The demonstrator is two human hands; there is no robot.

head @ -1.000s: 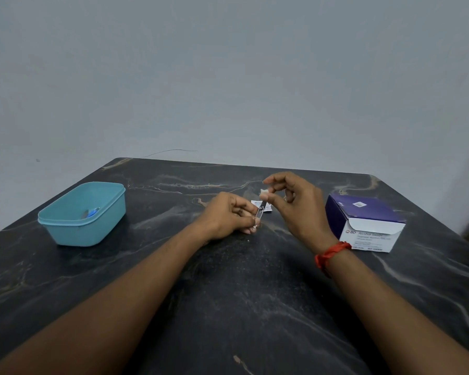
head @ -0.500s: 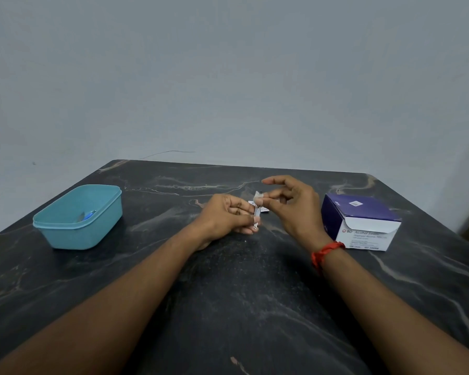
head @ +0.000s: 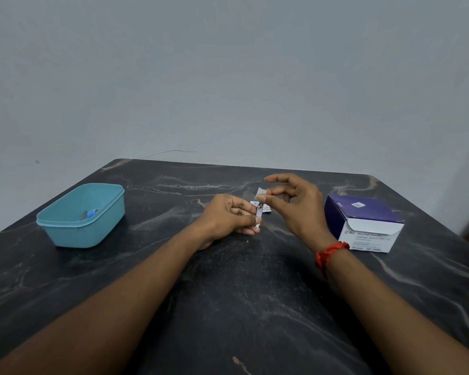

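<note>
The left hand (head: 228, 217) grips a small metal clipper (head: 258, 216) over the table (head: 241, 307). The right hand (head: 295, 204) pinches a white swab (head: 261, 192) just above it, other fingers spread.

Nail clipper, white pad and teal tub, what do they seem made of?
Nail clipper: probably metal, silvery with bright glints.
White pad: looks like soft fibre or paper, matte, slightly crumpled; too small to be sure.
Teal tub: likely plastic, smooth even colour, moulded rim.
</note>
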